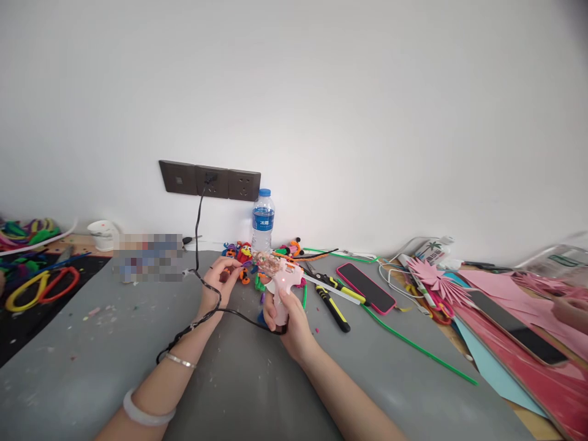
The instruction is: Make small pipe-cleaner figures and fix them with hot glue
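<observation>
My right hand (285, 318) is wrapped round the handle of a pink glue gun (281, 280), whose nozzle points left toward my left hand. A small red light glows on the gun. Its black cord (198, 226) runs under my left wrist and up to the wall socket (210, 181). My left hand (219, 280) pinches a small purple craft piece (245, 264) at the gun's tip. Small colourful pipe-cleaner figures (239, 251) lie just behind both hands on the grey mat (114, 343).
A water bottle (263, 222) stands by the wall. Right of the gun lie yellow-black pliers (331, 301), a pink-cased phone (365, 288), a long green pipe cleaner (418, 348), pink paper (514, 294) and another phone (517, 327). Another person's hand (569, 309) is at the right edge. Pipe-cleaner loops (41, 286) lie left.
</observation>
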Motion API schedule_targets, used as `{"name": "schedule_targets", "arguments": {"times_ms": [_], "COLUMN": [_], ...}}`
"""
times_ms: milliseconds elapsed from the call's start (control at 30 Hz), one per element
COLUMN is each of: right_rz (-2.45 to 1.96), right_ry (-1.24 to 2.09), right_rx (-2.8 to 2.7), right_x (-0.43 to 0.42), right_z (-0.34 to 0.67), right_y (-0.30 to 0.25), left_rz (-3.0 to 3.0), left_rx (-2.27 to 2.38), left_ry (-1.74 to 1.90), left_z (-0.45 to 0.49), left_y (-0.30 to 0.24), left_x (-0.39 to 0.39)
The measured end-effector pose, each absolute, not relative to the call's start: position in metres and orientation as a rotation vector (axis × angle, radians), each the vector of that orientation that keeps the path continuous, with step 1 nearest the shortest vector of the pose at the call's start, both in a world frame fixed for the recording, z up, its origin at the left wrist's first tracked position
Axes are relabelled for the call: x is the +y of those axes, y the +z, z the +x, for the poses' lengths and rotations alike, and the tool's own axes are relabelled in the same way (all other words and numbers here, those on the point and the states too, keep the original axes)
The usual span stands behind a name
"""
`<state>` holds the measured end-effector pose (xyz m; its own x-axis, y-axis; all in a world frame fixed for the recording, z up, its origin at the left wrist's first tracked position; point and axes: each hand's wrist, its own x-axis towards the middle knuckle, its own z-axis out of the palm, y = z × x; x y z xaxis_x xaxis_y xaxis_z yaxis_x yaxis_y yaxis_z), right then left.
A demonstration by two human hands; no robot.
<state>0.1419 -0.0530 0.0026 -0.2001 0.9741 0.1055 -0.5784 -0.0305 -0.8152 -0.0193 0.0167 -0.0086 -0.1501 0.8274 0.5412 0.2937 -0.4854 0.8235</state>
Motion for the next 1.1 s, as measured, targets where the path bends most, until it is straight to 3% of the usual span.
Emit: {"name": "schedule_targets", "arguments": {"times_ms": [1100], "right_rz": [-0.829], "right_ry": [1.580], "right_rx": [-0.968], "right_x": [-0.0512], "right_z": [0.1449], "right_y": [0.0058], "left_rz": [1.668], "left_rx": [1.304], "left_ry": [1.688], "left_z": [-0.0234], "left_y": [-0.0144], "left_x": [0.0185]}}
